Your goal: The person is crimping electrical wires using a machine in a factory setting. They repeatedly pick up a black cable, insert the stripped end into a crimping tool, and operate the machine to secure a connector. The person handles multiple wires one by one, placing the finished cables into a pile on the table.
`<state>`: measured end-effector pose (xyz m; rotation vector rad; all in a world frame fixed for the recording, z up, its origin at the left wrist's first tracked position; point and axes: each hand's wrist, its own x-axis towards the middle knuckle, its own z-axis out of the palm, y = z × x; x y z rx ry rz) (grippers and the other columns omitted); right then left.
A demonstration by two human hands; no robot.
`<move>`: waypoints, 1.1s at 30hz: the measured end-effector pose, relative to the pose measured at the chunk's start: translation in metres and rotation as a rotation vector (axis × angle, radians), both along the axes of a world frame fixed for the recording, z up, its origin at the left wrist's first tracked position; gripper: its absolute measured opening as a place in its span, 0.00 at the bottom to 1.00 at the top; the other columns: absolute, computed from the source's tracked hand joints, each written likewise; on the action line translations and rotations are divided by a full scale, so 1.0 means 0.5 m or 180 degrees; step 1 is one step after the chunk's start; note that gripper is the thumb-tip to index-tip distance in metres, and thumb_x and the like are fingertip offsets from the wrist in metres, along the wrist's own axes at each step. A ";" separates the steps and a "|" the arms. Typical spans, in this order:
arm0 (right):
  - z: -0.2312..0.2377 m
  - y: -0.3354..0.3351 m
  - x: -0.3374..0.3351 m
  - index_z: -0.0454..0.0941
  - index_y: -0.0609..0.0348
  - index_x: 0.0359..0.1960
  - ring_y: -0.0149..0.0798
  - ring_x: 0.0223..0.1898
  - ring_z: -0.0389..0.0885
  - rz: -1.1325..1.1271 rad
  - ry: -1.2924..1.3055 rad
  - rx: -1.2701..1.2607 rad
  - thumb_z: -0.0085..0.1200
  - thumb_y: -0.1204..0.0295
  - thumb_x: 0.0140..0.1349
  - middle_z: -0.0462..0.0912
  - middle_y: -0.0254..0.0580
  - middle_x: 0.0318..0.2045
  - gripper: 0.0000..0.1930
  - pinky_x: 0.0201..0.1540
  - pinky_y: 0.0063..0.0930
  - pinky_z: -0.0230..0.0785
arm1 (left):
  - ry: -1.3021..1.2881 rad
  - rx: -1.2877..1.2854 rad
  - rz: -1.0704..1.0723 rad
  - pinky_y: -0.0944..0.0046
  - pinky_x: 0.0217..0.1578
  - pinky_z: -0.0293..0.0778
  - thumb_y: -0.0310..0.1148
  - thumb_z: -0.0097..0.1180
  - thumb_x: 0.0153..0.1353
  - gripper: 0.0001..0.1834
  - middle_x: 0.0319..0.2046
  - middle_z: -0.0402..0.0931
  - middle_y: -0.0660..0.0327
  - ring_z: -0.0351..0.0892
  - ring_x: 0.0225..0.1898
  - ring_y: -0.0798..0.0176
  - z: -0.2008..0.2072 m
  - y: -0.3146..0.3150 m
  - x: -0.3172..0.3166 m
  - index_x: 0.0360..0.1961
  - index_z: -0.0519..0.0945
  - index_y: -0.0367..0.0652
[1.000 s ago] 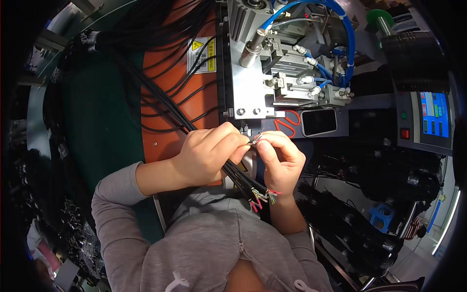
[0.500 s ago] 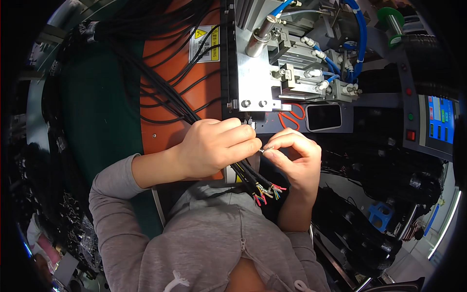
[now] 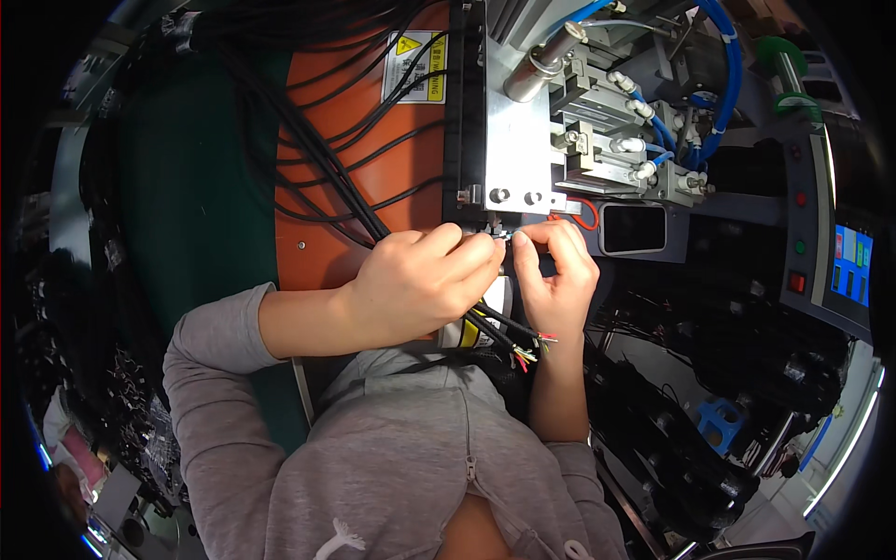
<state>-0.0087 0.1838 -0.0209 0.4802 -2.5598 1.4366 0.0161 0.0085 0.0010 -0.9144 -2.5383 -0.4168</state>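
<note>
My left hand [image 3: 425, 285] is closed around a bundle of black cables [image 3: 322, 168] that comes down from the upper left. Below the fist, stripped cable ends with thin coloured wires [image 3: 525, 356] stick out toward the lower right. My right hand [image 3: 560, 271] has its thumb and forefinger bent together at a small light-coloured wire end, right beside the left fingertips. Both sets of fingertips are just under the lower end of the metal machine head [image 3: 516, 154]. Exactly what the right fingertips pinch is too small to make out.
Behind the hands stand pneumatic cylinders with blue hoses [image 3: 723, 84]. A phone [image 3: 635, 229] and red-handled scissors [image 3: 586, 213] lie right of the machine head. The orange work surface [image 3: 317, 252] carries more black cables. A control panel with a screen [image 3: 849, 266] is at the far right.
My right hand has moved up and slightly left, bringing the fingertips close under the machine head. Fewer coloured wire ends show below my left fist. The whole view has shifted slightly.
</note>
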 end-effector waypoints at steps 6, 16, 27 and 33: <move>-0.004 -0.003 0.002 0.73 0.61 0.21 0.40 0.25 0.70 0.0048 0.0350 0.0257 0.57 0.82 0.46 0.74 0.39 0.21 0.05 0.29 0.30 0.63 | -0.0096 -0.0130 0.0114 0.75 0.15 0.59 0.29 0.56 0.44 0.17 0.22 0.64 0.70 0.63 0.22 0.73 -0.002 0.002 0.010 0.38 0.81 0.40; -0.035 0.004 0.004 0.74 0.65 0.25 0.27 0.26 0.72 -0.0209 -0.1369 -0.1089 0.55 0.81 0.51 0.75 0.38 0.22 0.02 0.32 0.20 0.64 | 0.0003 -0.0059 0.0167 0.75 0.15 0.60 0.30 0.57 0.44 0.15 0.22 0.64 0.71 0.64 0.20 0.74 -0.001 0.005 -0.010 0.37 0.82 0.45; -0.024 -0.010 0.001 0.75 0.63 0.24 0.34 0.27 0.75 -0.0220 0.0137 -0.0291 0.57 0.82 0.49 0.78 0.39 0.24 0.04 0.34 0.24 0.67 | -0.0174 -0.0067 0.0278 0.73 0.18 0.64 0.28 0.57 0.44 0.15 0.24 0.66 0.68 0.69 0.21 0.73 0.008 -0.002 -0.001 0.38 0.82 0.45; -0.035 0.004 0.010 0.75 0.64 0.30 0.20 0.29 0.68 -0.0195 -0.1620 -0.1576 0.54 0.80 0.58 0.75 0.29 0.26 0.02 0.34 0.15 0.62 | -0.0232 -0.0540 0.0364 0.72 0.19 0.66 0.26 0.57 0.44 0.16 0.22 0.65 0.67 0.69 0.20 0.72 0.016 -0.001 0.022 0.38 0.80 0.37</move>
